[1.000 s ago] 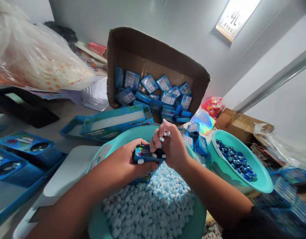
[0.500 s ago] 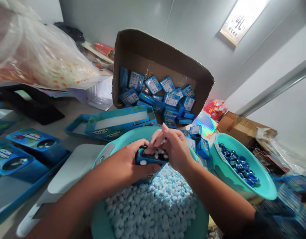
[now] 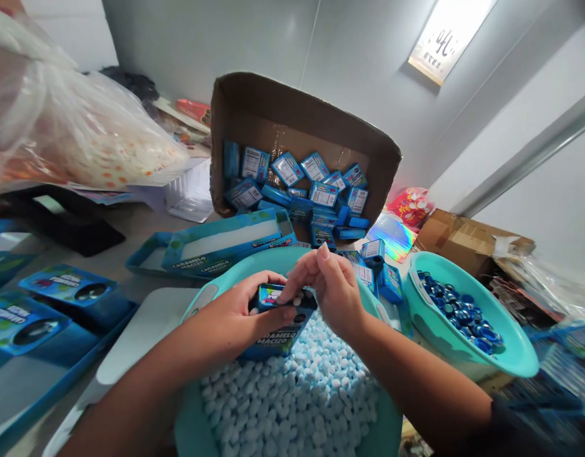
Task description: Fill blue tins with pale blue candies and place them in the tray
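fingers (image 3: 299,279) of both hands pinch a blue box (image 3: 277,317) over candies (image 3: 292,393).

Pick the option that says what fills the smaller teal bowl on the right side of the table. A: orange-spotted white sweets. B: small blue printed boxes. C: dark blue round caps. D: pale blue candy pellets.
C: the smaller teal plastic bowl on the right holds a heap of shiny dark blue round caps, while the pale blue candy pellets lie in the larger teal bowl under the hands.
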Available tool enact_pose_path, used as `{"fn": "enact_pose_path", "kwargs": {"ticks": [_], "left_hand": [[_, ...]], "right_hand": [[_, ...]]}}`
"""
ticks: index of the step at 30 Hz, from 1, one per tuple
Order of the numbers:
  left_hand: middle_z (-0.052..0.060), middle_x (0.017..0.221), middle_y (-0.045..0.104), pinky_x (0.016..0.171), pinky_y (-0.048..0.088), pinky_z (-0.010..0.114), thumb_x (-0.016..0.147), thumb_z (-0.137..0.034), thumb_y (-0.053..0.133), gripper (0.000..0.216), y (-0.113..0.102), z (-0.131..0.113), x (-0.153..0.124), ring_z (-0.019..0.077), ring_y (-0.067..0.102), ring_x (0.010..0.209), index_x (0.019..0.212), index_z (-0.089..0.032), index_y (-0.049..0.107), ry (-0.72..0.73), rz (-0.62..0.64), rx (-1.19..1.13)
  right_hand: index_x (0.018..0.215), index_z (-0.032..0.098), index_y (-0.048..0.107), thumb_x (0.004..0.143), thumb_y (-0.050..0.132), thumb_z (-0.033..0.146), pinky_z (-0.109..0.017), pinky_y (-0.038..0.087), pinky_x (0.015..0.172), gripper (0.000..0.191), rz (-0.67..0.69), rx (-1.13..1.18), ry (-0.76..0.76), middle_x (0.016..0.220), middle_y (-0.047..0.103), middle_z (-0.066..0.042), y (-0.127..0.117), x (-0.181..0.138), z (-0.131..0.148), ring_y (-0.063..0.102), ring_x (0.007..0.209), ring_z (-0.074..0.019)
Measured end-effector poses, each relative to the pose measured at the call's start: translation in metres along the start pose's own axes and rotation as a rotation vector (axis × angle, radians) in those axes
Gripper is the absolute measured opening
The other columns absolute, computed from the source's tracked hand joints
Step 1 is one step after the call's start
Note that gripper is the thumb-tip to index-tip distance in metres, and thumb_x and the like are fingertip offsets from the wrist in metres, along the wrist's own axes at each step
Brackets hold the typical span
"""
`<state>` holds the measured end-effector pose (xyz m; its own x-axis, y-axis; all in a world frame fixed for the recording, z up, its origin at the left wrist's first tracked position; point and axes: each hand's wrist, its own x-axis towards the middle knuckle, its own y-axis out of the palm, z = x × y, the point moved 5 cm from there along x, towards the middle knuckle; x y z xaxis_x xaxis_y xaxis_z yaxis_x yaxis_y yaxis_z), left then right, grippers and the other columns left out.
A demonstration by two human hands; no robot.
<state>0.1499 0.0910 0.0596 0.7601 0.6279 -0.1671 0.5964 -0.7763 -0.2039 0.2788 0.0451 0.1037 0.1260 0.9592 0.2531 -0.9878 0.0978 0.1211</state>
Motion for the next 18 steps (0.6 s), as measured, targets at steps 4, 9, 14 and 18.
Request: {"fn": "enact_pose_path", "kwargs": {"ticks": [4, 9, 14, 18], "left_hand": [[0.003, 0.103, 0.073, 0.070, 0.054, 0.030, 0.075, -0.061, 0.070, 0.057, -0.004, 0.003, 0.000, 0.0248, 0.069, 0.087, 0.120, -0.027, 0.063, 0.007, -0.054, 0.066], [0.003, 0.109, 0.073, 0.079, 0.056, 0.033, 0.071, -0.057, 0.077, 0.053, -0.008, -0.003, 0.000, 0.0260, 0.069, 0.094, 0.113, -0.027, 0.066, 0.141, -0.160, 0.010], [0.006, 0.108, 0.073, 0.085, 0.056, 0.036, 0.065, -0.049, 0.084, 0.059, -0.011, -0.005, 0.001, 0.0263, 0.069, 0.095, 0.115, -0.023, 0.065, 0.142, -0.256, -0.120], [0.007, 0.108, 0.073, 0.084, 0.056, 0.037, 0.067, -0.049, 0.083, 0.058, -0.013, -0.003, 0.003, 0.0263, 0.069, 0.096, 0.115, -0.021, 0.065, 0.118, -0.296, -0.100]], "right_hand": [[0.072, 0.014, 0.068, 0.096, 0.046, 0.066, -0.026, 0.049, 0.051, 0.061, -0.017, 0.032, 0.027, 0.058, 0.069, -0.007, -0.003, 0.002, 0.000, 0.062, 0.050, -0.0160], [0.071, 0.017, 0.069, 0.097, 0.052, 0.056, -0.032, 0.056, 0.068, 0.050, -0.103, 0.048, -0.070, 0.070, 0.072, -0.005, -0.008, 0.003, 0.012, 0.069, 0.065, -0.0179], [0.094, 0.019, 0.072, 0.085, 0.073, 0.035, -0.032, 0.055, 0.085, 0.018, -0.114, -0.242, -0.067, 0.096, 0.072, -0.006, -0.012, 0.004, 0.019, 0.068, 0.094, -0.0188], [0.089, 0.019, 0.073, 0.084, 0.074, 0.027, -0.030, 0.053, 0.077, 0.009, -0.017, -0.603, -0.084, 0.098, 0.065, -0.005, -0.016, 0.005, 0.014, 0.064, 0.090, -0.0177]]}}
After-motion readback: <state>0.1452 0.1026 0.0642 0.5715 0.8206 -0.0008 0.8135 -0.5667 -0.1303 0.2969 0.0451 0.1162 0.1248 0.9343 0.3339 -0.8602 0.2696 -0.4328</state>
